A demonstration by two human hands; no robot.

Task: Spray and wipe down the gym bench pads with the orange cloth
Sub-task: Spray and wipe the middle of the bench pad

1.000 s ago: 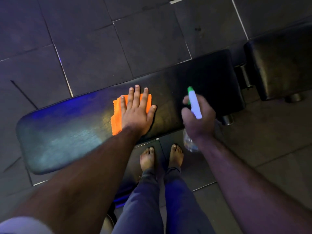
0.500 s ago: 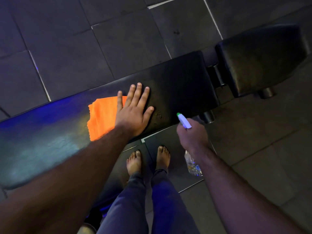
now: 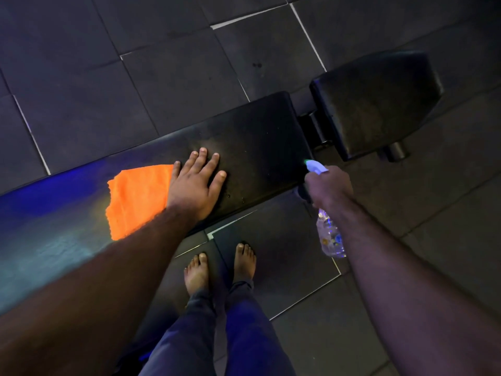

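Note:
The long black bench pad point(image 3: 257, 142) runs from the left edge to the centre, and a shorter black seat pad point(image 3: 379, 104) sits past a gap at the upper right. An orange cloth point(image 3: 135, 196) lies flat on the long pad. My left hand point(image 3: 195, 185) rests flat on the pad just right of the cloth, fingers spread, its outer edge touching the cloth's side. My right hand point(image 3: 328, 188) grips a clear spray bottle point(image 3: 329, 237). The bottle's white-and-green nozzle points at the long pad's right end. Small droplets dot the pad near my left thumb.
Dark floor tiles with pale seams surround the bench. My bare feet point(image 3: 219, 270) stand right against the pad's near edge. Metal frame parts point(image 3: 317, 131) show in the gap between pads, and a round post point(image 3: 395, 151) sits under the seat pad. Blue light tints the pad's left part.
My left hand slid right along the pad, off the cloth it covered a second ago. My right hand with the bottle moved down to the pad's near right corner. The view shifted right.

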